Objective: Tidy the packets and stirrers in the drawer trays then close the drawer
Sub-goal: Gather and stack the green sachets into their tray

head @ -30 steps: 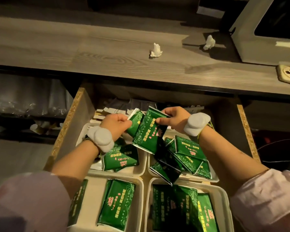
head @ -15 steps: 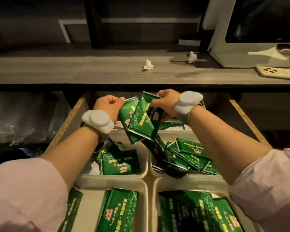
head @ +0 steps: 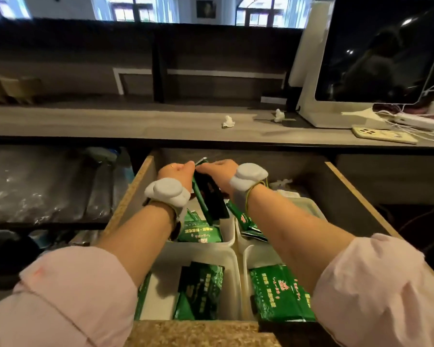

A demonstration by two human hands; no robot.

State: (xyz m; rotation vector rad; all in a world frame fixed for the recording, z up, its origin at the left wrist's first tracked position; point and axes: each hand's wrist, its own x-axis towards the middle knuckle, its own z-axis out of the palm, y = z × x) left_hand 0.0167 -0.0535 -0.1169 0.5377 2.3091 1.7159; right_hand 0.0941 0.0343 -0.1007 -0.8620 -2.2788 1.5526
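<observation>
The wooden drawer (head: 353, 186) stands pulled out below the counter, holding white trays (head: 232, 232) full of green packets. My left hand (head: 174, 170) and my right hand (head: 219, 171) meet at the back of the drawer, both closed on one stack of green packets (head: 209, 199) held upright and squeezed together above the back left tray. More green packets lie flat in the back left tray (head: 201, 234), the front left tray (head: 201, 289) and the front right tray (head: 278, 294). A few tilted packets (head: 246, 220) lean in the back right tray. No stirrers are visible.
The grey counter (head: 110, 123) runs above the drawer with two crumpled paper scraps (head: 228, 121), a phone (head: 383, 135) and a white screen stand (head: 336, 113) with cables. Clear plastic bags (head: 35, 186) fill the shelf to the left. The drawer's front edge (head: 198, 333) is close to me.
My hands moved farther back in the drawer and came together, pressing the fanned packets into one upright stack. The view tilted upward, showing more of the counter and screen.
</observation>
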